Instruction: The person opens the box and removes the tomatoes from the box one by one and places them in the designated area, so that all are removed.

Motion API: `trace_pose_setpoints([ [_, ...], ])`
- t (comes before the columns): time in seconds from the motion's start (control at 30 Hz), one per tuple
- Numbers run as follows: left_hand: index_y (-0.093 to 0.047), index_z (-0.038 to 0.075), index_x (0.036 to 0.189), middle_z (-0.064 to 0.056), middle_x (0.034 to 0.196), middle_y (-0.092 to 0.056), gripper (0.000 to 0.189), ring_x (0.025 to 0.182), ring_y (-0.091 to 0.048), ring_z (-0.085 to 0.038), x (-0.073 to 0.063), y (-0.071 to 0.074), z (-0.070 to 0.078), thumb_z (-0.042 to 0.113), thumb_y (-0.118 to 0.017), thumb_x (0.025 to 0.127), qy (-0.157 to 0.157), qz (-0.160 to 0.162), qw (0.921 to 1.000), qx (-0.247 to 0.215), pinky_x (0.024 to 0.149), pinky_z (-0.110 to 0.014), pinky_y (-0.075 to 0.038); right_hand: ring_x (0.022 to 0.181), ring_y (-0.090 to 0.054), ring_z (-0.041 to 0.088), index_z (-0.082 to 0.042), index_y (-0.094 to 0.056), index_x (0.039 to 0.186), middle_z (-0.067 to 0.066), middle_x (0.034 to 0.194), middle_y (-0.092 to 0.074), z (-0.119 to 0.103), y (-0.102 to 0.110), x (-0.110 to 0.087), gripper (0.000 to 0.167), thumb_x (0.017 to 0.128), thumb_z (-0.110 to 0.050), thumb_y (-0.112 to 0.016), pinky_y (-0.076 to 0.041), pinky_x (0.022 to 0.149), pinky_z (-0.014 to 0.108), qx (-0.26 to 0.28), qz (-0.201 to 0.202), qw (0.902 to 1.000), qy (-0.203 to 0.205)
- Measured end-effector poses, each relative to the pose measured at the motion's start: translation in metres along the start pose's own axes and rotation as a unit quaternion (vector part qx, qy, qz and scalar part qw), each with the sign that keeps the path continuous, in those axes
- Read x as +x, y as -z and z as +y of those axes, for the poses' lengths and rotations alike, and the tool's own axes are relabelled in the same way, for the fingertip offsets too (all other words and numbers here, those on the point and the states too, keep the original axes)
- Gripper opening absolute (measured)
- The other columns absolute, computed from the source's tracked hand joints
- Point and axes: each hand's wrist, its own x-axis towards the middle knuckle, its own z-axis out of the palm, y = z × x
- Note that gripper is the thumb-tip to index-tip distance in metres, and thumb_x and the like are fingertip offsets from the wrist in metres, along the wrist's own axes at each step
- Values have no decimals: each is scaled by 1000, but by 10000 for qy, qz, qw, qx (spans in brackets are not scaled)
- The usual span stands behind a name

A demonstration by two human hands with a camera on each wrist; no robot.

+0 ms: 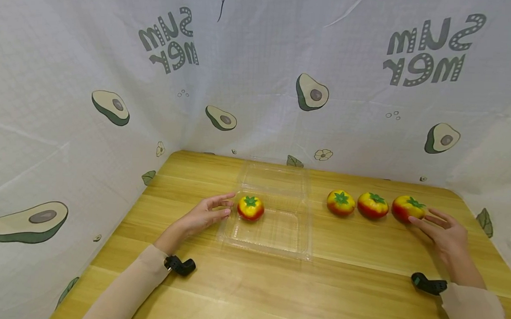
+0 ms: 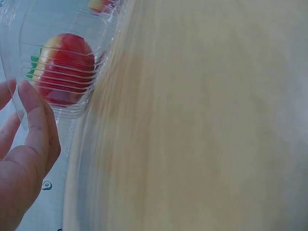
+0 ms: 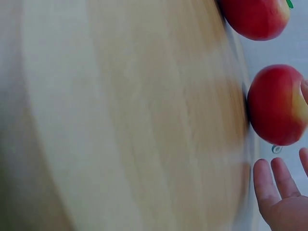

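Note:
A clear plastic clamshell container (image 1: 273, 249) lies open on the table, its lid tipped back. One red-and-yellow toy tomato (image 1: 251, 208) with a green leafy top sits in its left part. My left hand (image 1: 201, 217) holds the container's left rim, thumb and fingers on either side of it in the left wrist view. To the right, my right hand (image 1: 448, 234) reaches round the rightmost toy tomato (image 1: 403, 209). Its thumb lies at the tomato, while the other fingers (image 3: 265, 185) are spread and apart from it in the right wrist view.
Two more toy tomatoes, a middle one (image 1: 372, 206) and a left one (image 1: 340, 203), stand in a row with the rightmost one. A printed cloth (image 1: 259, 83) hangs behind the wooden table (image 1: 339, 296) and along its sides.

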Motion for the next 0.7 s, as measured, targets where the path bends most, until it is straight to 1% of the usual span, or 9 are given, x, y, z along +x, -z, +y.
trace_pose_setpoints([
  [0.17, -35, 3, 154, -29, 143, -39, 58, 110, -57, -22, 1, 1, 0, 1, -57, 100, -45, -4, 10000, -13, 92, -23, -53, 77, -54, -11, -35, -57, 116, -26, 89, -59, -2, 1, -5, 40, 88, -15, -77, -50, 63, 6, 66, -24, 9999, 84],
  [0.23, -35, 3, 154, -30, 143, -38, 58, 110, -57, -23, 0, 1, 0, 1, -58, 100, -47, -8, 10000, -17, 92, -23, -53, 77, -56, -10, -33, -57, 114, -25, 88, -62, -2, 1, -6, 39, 89, -12, -76, -51, 63, 8, 208, -73, 9997, 126],
  [0.4, -36, 4, 154, -28, 143, -39, 59, 111, -57, -23, -1, 0, 0, 1, -58, 100, -18, 0, 10000, 23, 92, -24, -53, 80, -56, -9, -33, -56, 117, -24, 90, -64, -3, 2, -11, 42, 89, -10, -76, -53, 63, 10, 216, -188, 9994, 187],
  [0.5, -37, 6, 154, -26, 142, -41, 59, 111, -57, -23, -1, 0, 0, 2, -59, 100, 19, 27, 10000, 75, 90, -23, -53, 80, -55, -9, -35, -54, 117, -25, 91, -64, -2, 3, -13, 42, 89, -11, -76, -52, 63, 10, 124, -226, 9995, 188],
  [0.6, -38, 7, 154, -24, 142, -43, 59, 111, -58, -23, -1, 1, -1, 2, -60, 99, 47, 57, 9999, 142, 88, -23, -54, 79, -57, -8, -35, -53, 116, -23, 92, -64, -2, 3, -15, 42, 89, -11, -76, -53, 63, 11, 199, -258, 9993, 191],
  [0.7, -38, 7, 154, -25, 142, -42, 59, 112, -58, -23, -1, 1, -2, 3, -61, 99, 35, 52, 9999, 149, 90, -24, -54, 79, -59, -5, -34, -51, 115, -22, 92, -64, -3, 0, -17, 42, 90, -9, -75, -55, 63, 14, 361, -283, 9988, 195],
])
